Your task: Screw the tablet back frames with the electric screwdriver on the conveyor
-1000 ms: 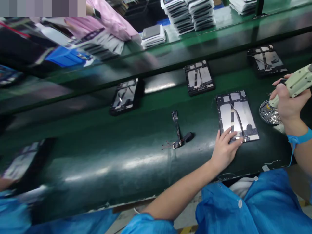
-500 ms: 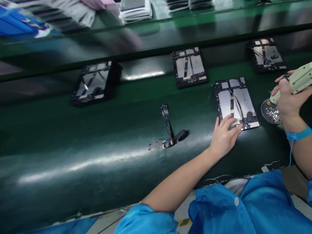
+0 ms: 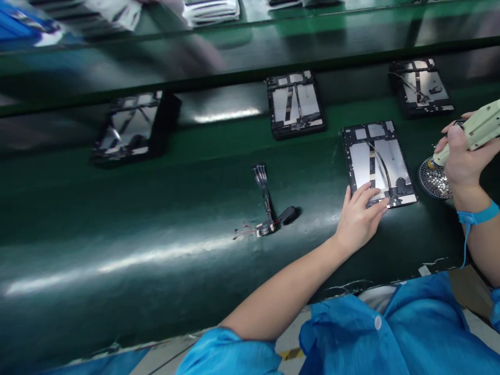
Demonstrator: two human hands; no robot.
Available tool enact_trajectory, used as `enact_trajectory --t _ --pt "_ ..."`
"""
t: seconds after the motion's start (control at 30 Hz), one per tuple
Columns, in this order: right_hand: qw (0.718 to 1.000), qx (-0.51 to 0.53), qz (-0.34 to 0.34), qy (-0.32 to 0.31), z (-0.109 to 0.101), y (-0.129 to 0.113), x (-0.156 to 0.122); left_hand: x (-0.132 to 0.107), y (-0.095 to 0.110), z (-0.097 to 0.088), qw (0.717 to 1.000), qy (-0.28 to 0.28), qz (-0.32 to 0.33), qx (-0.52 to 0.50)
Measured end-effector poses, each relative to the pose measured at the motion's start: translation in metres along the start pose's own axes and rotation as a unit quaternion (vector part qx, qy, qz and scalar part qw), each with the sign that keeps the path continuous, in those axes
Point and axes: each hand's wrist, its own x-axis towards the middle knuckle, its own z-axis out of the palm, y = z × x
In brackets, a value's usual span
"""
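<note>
My left hand [image 3: 360, 216] lies with fingers spread over the lower left part of an opened tablet [image 3: 397, 156]. The tablet rests flat, showing silver panels, a black frame and a dark curved cable. My right hand [image 3: 464, 153] grips a pale green electric screwdriver [image 3: 484, 125]. Its tip points down into a round dish of small screws [image 3: 433, 179], right of the tablet; the exact contact is hidden. A blue wrist strap [image 3: 478, 214] circles my right wrist. Left of my left hand lies a bunch of black cables [image 3: 267, 203] joined to a small black part.
Along the back of the green work surface [image 3: 175, 281] sit three more opened tablets, at left [image 3: 130, 127], middle [image 3: 296, 104] and right [image 3: 424, 86]. A raised shelf behind carries white-wrapped stacks [image 3: 213, 11] and a blue bin [image 3: 19, 23].
The back tablets, cables and shelf items appear a little further left in view, the left tablet most. My hands, the screwdriver and the tablet under my left hand hardly differ.
</note>
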Motion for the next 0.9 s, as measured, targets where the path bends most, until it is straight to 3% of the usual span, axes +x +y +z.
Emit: enact_trajectory --t 0.2,0.37,0.57,0.7,0.9 --pt "1.0 0.012 -0.006 -0.003 -0.001 -0.001 0.002 0.001 -0.002 0.002 1.0 -0.003 -0.008 -0.003" --pt "0.995 0.093 -0.042 0.001 0.005 -0.033 -0.006 0.008 -0.006 0.011 1.0 0.019 -0.003 0.005" --pt "0.984 0.124 0.017 -0.126 0.022 -0.078 -0.048 0.011 -0.007 0.014 1.0 0.008 -0.014 0.0" --pt "0.973 0.122 0.008 -0.196 0.024 -0.076 -0.062 0.011 -0.006 0.013 1.0 0.005 -0.016 0.001" --pt "0.966 0.129 0.019 -0.223 0.023 -0.071 -0.066 0.011 -0.005 0.012 1.0 0.003 -0.019 -0.007"
